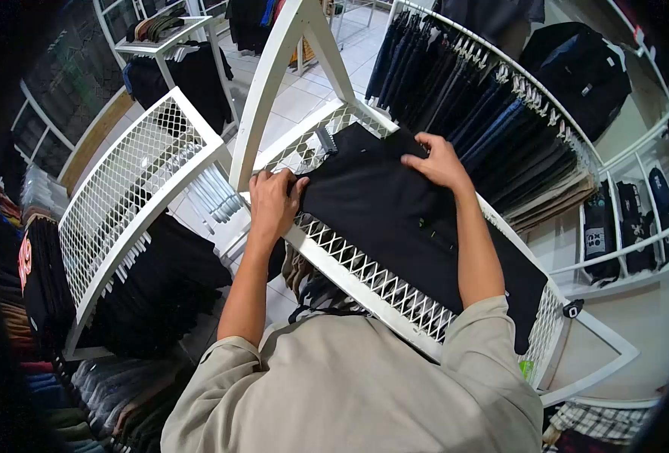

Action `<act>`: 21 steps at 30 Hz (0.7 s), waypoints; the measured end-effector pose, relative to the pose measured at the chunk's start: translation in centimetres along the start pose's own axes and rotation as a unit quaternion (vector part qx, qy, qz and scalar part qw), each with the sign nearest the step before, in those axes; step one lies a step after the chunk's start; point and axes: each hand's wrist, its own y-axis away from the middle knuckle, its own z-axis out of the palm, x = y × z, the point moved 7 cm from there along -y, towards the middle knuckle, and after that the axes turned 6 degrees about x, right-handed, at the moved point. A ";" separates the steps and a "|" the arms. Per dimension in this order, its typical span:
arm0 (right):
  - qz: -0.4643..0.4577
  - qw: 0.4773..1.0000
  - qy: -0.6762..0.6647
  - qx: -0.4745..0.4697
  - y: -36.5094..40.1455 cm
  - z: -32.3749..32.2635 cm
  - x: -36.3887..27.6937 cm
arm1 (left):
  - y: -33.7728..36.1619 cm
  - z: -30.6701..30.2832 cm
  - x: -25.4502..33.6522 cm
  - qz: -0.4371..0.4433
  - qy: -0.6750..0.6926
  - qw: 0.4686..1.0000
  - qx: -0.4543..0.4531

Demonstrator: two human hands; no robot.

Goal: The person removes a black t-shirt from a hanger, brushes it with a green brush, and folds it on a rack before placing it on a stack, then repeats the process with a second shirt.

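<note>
A black garment [395, 219] lies stretched out along a white wire-mesh shelf [365, 264]. At its upper left corner my left hand [274, 198] has its fingers curled on the cloth edge, thumb close to the forefinger. My right hand [439, 160] rests on the upper edge of the garment, its thumb and fingers apart. A grey clip-like piece [325, 140] shows at the garment's top edge between the hands. Small yellowish marks are visible on the cloth near my right forearm.
Trousers on hangers [493, 128] hang on a rail beyond the shelf. To the left stands another mesh-topped rack [134, 200] with dark clothes below. A white slanted frame post [274, 75] rises just ahead of my left hand. Folded items [599, 226] sit in compartments at the right.
</note>
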 end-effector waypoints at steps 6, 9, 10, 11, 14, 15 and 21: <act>-0.207 0.972 0.111 -0.008 7.8 2.9 -11.0 | 0.8 -2.4 4.2 0.069 0.016 0.988 0.137; -0.190 0.966 0.130 -0.115 12.3 6.4 -8.4 | 1.9 -3.4 7.6 0.128 0.126 0.975 0.129; -0.181 0.968 0.134 -0.108 13.5 6.3 -8.3 | 2.4 -2.8 8.3 0.158 0.132 0.974 0.094; -0.158 0.979 0.115 -0.065 14.5 5.5 -8.1 | 3.0 -2.0 8.7 0.187 0.138 0.971 0.060; -0.065 0.991 0.117 0.030 19.0 3.1 -7.2 | 5.6 2.1 8.0 0.204 0.085 0.968 -0.115; -0.005 0.988 0.133 0.072 20.8 1.9 -6.5 | 6.2 1.9 8.1 0.222 0.094 0.963 -0.121; 0.290 0.898 0.257 0.210 35.5 -2.5 1.8 | 9.0 0.1 9.4 0.254 0.091 0.952 -0.145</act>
